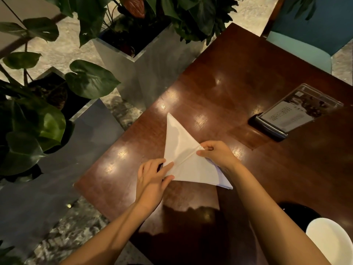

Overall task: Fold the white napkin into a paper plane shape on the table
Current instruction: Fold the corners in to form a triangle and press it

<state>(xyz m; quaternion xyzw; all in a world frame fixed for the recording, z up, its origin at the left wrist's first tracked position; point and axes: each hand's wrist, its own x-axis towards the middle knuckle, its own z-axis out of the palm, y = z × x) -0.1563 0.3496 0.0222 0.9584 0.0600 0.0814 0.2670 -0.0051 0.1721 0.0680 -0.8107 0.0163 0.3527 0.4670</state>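
Dark polished wood fills the view: a table (pixel 238 73) with leafy planters (pixel 145 60) off its left edge and a menu stand (pixel 286 115) at the far right. Your white napkin (pixel 179 138) lies flat near the middle, just in front of you. It's folded to a long triangle, tip pointing away, with a raised ridge running across it from hand to hand. Your left hand (pixel 150 178) pinches the left end of that ridge, thumb and forefinger curled onto the cloth. Your right hand (pixel 219 154) has its fingers (pixel 210 145) curled in tight, nipping the right end. Both have hold of the napkin and nothing else. I'd judge this is soft, light cloth: it'll flop rather than snap like paper, and a crease will only hold if you press it down on the wood. That glossy top looks slippery, so expect the layers to slide; loose layers peek out at the near-right corner. Best hold, to my eye, is the fold ends and corners, low to the table, with a flat palm pinning the middle.
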